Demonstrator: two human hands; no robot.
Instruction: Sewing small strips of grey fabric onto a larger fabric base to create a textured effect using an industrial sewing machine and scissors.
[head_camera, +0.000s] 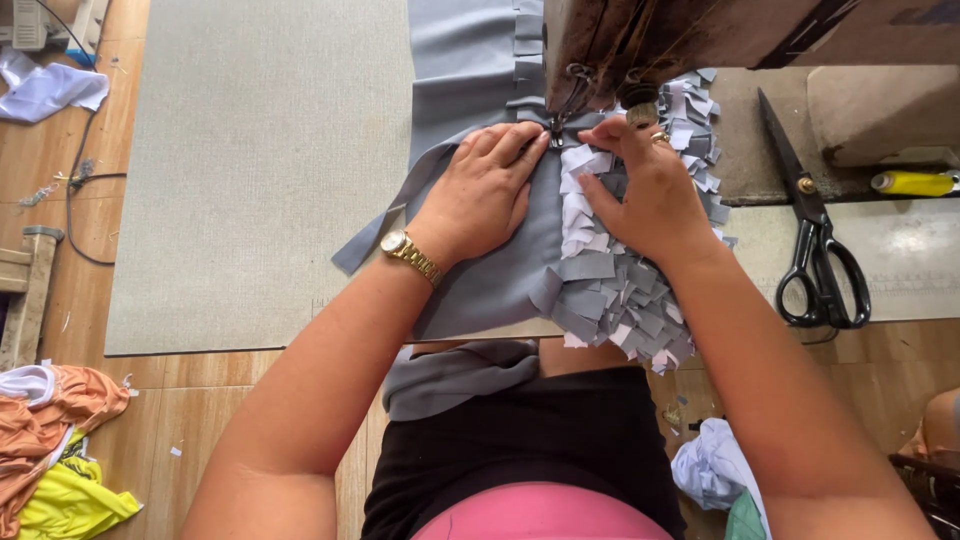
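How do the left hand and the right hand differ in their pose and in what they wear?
The left hand lies flat on the smooth grey fabric, while the right hand rests on the ruffled patches. The left wrist carries a gold watch; the right hand wears a ring instead. Both press cloth with fingertips close to the sewing machine's needle.

Black scissors (818, 235), yellow tube (915, 183), orange cloth (45, 410) nearby.

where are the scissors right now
In the head view the black scissors lie on the table to the right of the right hand, blades pointing away from the person, with a yellow tool just beyond them to the right.
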